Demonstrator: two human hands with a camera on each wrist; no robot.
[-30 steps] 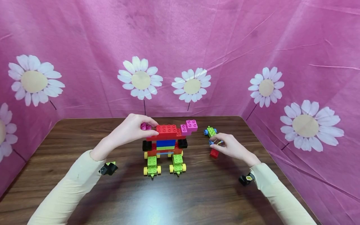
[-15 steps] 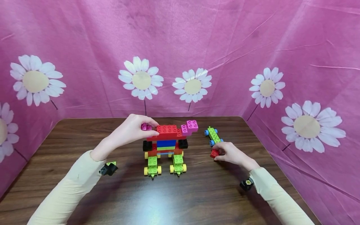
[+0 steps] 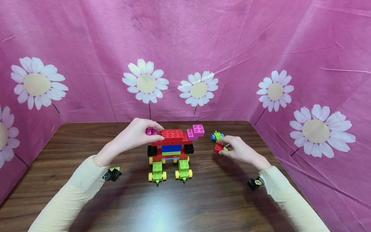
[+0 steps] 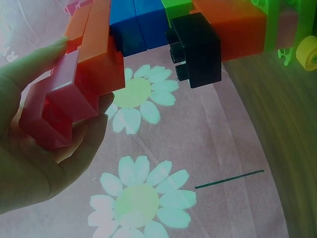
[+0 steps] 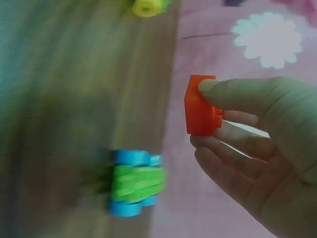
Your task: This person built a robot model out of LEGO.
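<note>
A model of toy building bricks [image 3: 171, 149] stands mid-table on green wheeled bases [image 3: 157, 173] with yellow wheels. Its top is red, its middle blue, and a black brick [image 3: 188, 148] sticks out at each side. My left hand [image 3: 136, 132] grips the pink bricks [image 4: 74, 89] at the model's upper left end, thumb and fingers on opposite sides. In my right hand [image 3: 237, 150], a small red brick [image 5: 200, 106] is pinched between thumb and fingertips, raised off the table. Behind that hand in the head view lies a green wheeled base [image 5: 138, 183] with blue wheels, partly covered.
More pink bricks [image 3: 198, 129] jut up at the model's right end. A brown wooden table [image 3: 203, 206] lies under everything. Pink cloth [image 3: 185, 35] printed with daisies hangs around its back and sides. Black wrist cameras [image 3: 254, 183] sit at both cuffs.
My right hand has passed from over the blue-wheeled base to the red brick, taken hold of it and lifted it up and slightly left. My left hand has kept its place.
</note>
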